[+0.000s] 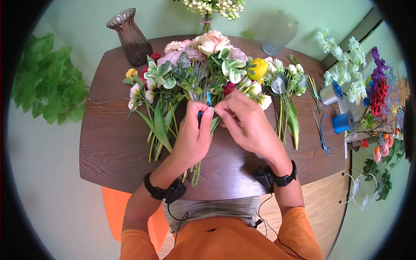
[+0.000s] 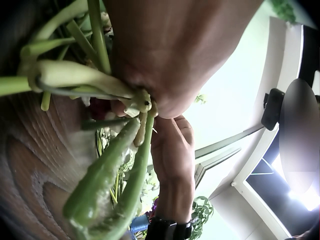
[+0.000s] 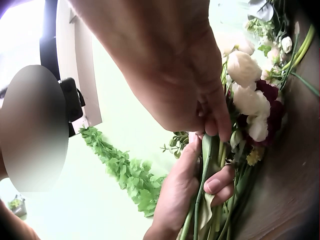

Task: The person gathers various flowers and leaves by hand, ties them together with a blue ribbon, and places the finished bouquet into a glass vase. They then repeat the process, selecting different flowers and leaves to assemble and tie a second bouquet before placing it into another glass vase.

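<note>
A bouquet of artificial flowers (image 1: 212, 42) lies on the table with its stems (image 1: 196, 175) toward the person. A narrow blue ribbon (image 1: 208, 99) sticks up at the stems, between the two hands. With thumb and forefinger, the left hand (image 1: 197, 130) pinches the ribbon at the front of the stems. Close against it, the right hand (image 1: 247, 117) pinches the ribbon too, its other fingers curled. Fingertips of both hands nearly meet. In the right wrist view, the left hand's fingers (image 3: 220, 185) lie around the green stems (image 3: 205, 200). The ribbon's ends are mostly hidden by the fingers.
A smaller bunch of white flowers (image 1: 281, 86) lies right of the bouquet. Further right are a blue ribbon spool (image 1: 343, 122), a silvery spool (image 1: 331, 93) and a loose blue ribbon piece (image 1: 323, 138). Behind stand a purple glass vase (image 1: 131, 41) and a clear vase (image 1: 279, 32).
</note>
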Demonstrator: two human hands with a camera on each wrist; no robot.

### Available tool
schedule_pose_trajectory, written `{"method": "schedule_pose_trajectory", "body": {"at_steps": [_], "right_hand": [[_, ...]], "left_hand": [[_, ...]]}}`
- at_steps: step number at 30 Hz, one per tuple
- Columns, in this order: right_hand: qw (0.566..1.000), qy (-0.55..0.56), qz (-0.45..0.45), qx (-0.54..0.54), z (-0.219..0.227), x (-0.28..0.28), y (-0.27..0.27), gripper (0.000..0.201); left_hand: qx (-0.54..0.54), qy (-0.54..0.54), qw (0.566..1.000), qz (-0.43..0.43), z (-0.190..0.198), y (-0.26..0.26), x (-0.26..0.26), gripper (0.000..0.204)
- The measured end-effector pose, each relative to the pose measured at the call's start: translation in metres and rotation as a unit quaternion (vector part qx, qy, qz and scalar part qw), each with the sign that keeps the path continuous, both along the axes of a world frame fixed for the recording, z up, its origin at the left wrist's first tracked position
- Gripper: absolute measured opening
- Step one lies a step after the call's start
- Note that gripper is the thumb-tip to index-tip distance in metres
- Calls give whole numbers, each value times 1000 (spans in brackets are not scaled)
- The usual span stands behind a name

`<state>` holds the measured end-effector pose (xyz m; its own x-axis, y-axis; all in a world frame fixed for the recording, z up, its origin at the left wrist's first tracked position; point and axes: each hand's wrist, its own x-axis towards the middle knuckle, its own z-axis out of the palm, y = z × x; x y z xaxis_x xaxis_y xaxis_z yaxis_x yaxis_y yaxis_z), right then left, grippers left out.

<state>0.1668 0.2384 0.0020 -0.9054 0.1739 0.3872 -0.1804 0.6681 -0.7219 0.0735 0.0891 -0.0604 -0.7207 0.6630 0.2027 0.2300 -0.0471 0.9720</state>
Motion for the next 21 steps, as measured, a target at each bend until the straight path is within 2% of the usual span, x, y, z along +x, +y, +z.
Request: {"method": "schedule_pose_trajectory", "body": {"at_steps": [1,3,4,6,8,10,16,18,19,21], "right_hand": [[1000,-1,0,0,-1,0,0,7],[989,-35,3,-143,-2,-1,-1,7],[989,-35,3,-143,-1,-1,-3,7],[966,-63,-1,-250,2,-2,-5,10],[963,-72,-2,-261,-3,-2,-3,11],[959,-81,-4,-272,-4,-2,-4,12],[965,-89,-19,-245,-5,-3,-5,11],[925,-66,-16,-373,2,-4,-9,10],[925,-67,-16,-374,4,-4,-7,10],[919,-87,48,-382,6,-1,-1,13]], "left_hand": [[-3,-26,1000,-6,3,-1,0,18],[0,-30,1000,-8,7,-1,1,18],[2,-34,999,-9,8,-1,1,18],[6,-21,1000,-9,3,0,-1,17],[9,-7,1000,-9,3,0,-1,17],[7,-62,998,-22,7,0,1,16],[0,-78,996,-44,10,0,3,14],[9,-83,996,-43,10,1,4,13],[18,-87,995,-42,9,1,4,12],[18,-82,996,-36,7,-1,2,14]]}}
